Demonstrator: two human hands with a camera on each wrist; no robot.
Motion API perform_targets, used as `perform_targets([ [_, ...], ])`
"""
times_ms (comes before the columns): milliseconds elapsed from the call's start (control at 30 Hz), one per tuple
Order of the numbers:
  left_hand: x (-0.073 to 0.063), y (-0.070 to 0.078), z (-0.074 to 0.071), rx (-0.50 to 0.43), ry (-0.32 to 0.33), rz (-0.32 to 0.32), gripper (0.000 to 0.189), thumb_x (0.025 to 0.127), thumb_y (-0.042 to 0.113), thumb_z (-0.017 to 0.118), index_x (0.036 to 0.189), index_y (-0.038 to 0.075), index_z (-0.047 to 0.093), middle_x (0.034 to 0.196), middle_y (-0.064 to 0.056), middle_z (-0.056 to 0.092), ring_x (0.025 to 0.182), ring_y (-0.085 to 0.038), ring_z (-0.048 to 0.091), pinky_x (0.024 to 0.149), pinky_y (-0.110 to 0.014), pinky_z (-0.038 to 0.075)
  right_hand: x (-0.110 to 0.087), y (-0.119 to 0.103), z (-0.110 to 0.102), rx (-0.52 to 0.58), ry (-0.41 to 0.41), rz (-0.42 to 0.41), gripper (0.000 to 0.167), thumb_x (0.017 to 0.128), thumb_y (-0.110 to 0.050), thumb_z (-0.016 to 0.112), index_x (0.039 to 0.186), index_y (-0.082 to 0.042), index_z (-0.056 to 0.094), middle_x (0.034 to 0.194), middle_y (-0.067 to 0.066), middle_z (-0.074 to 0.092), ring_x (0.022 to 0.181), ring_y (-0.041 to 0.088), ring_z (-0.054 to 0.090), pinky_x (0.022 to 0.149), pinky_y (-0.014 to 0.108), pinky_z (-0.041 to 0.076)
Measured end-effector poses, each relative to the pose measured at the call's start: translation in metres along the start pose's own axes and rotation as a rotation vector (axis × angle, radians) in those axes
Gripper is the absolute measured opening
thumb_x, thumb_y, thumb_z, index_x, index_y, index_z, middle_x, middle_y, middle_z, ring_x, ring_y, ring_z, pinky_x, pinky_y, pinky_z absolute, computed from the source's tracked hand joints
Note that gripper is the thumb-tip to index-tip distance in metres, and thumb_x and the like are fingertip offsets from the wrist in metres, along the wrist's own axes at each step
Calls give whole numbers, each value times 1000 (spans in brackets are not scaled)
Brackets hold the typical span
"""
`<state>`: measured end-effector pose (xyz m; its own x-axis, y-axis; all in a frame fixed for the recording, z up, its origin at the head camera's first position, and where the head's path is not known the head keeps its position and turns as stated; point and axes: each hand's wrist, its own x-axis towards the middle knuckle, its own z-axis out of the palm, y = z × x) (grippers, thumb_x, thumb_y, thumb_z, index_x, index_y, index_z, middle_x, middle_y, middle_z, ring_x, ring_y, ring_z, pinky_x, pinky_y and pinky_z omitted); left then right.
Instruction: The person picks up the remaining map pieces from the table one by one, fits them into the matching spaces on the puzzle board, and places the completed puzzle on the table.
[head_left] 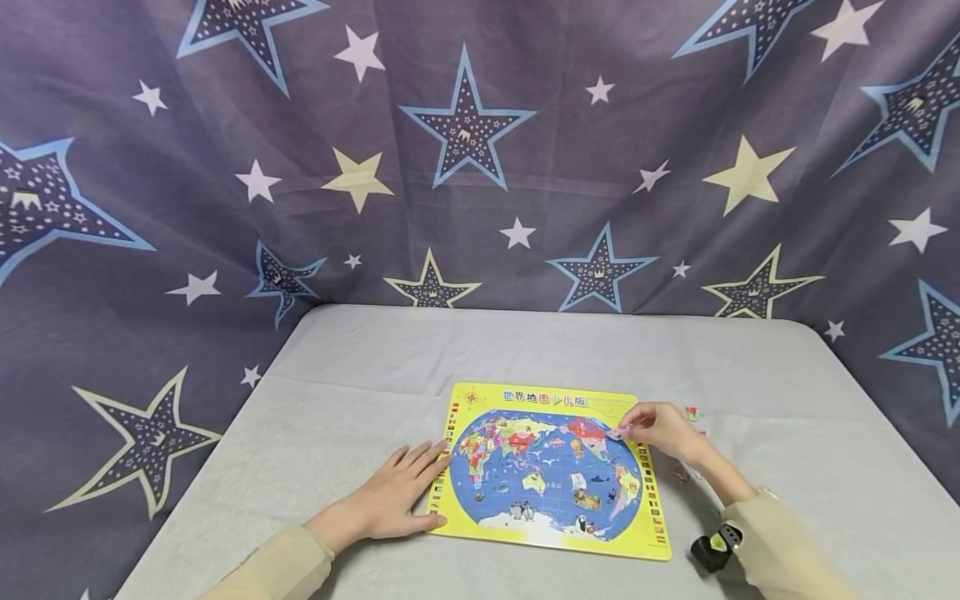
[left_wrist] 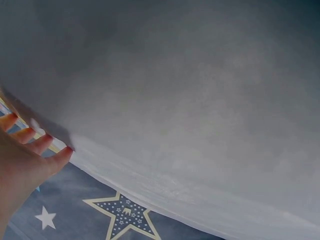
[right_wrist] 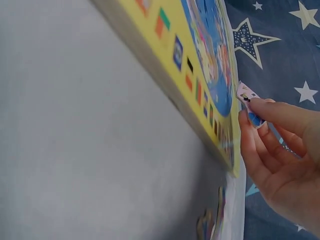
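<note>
Fingers of the right hand [head_left: 663, 427] pinch a small puzzle piece [right_wrist: 244, 92], pale pink with dark marks and a blue end. Thumb lies across its printed face, one end left free, perhaps for finer control. Below those fingertips is the upper right of a yellow-bordered world map board [head_left: 630, 546]; whether piece and board touch is unclear. Across the board, the left hand [head_left: 397, 496] lies with fingers extended at its edge, probably steadying it. Right of the pinching fingers, loose pieces [head_left: 694, 412] sit on grey cloth [head_left: 225, 517], likely for easy reach.
</note>
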<state>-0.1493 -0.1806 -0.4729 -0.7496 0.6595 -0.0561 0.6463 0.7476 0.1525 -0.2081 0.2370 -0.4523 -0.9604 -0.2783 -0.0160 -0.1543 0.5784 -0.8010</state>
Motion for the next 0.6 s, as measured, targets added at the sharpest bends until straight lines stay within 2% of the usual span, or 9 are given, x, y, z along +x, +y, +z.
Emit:
perform_targets([
  [400, 0, -1, 1, 0, -3, -6, 82, 80, 68, 33, 141, 13, 24, 147, -5, 17, 133, -26, 17, 103, -49, 17, 7, -7, 9, 65, -53, -2, 9, 75, 2, 61, 84, 4, 63, 76, 7, 60, 66, 15, 54, 59, 24, 49],
  [600, 0, -1, 1, 3, 1, -7, 82, 80, 68, 33, 141, 13, 25, 147, -4, 17, 132, -26, 17, 103, -49, 17, 7, -9, 12, 97, -90, -8, 9, 76, 1, 60, 85, 6, 62, 75, 10, 60, 66, 20, 58, 60, 27, 51],
])
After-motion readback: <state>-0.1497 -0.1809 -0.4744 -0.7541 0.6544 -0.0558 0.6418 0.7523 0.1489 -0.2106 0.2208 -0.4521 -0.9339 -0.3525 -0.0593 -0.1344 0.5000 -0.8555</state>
